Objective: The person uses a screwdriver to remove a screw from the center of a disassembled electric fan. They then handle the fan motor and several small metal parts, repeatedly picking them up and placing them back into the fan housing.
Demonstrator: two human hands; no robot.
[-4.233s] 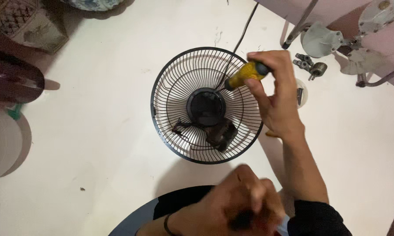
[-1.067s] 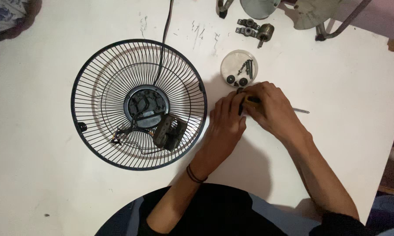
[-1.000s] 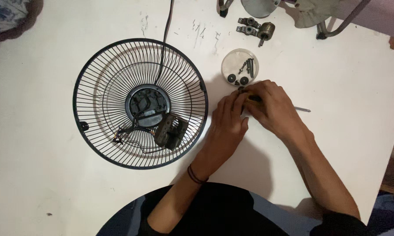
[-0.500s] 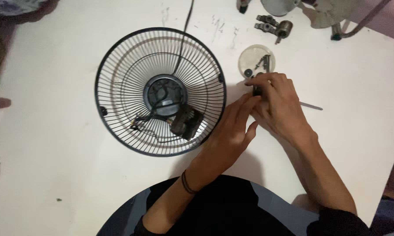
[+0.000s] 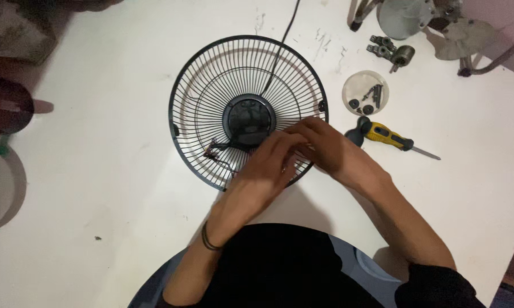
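Looking down from the head camera, both hands meet over the lower right of the black wire fan guard (image 5: 248, 111), which lies flat, dish-side up, in the middle of the white worktop (image 5: 97, 171), a sensible way to rest it, since the round motor hub (image 5: 248, 117) sits steady in the centre and everything inside is open from above. The left hand (image 5: 262, 171) reaches in from below, its fingers (image 5: 282, 149) curled together over something by the hub; what they pinch is hidden, so I cannot tell whether they grip a part or just press on it. The right hand (image 5: 331, 151) comes across from the side, fingers bent and drawn close, tips buried under the left, and again the grasp itself is out of sight. Loose wires (image 5: 217, 151) trail from the hub toward the rim, and a black cable (image 5: 285, 34) runs off the top edge. The yellow-and-black screwdriver (image 5: 388, 137) lies just beside the right wrist, parked within easy reach. Near it, a small round dish (image 5: 365, 91) keeps screws and little black pieces from rolling away. Grey metal parts (image 5: 394, 51) sit further back.
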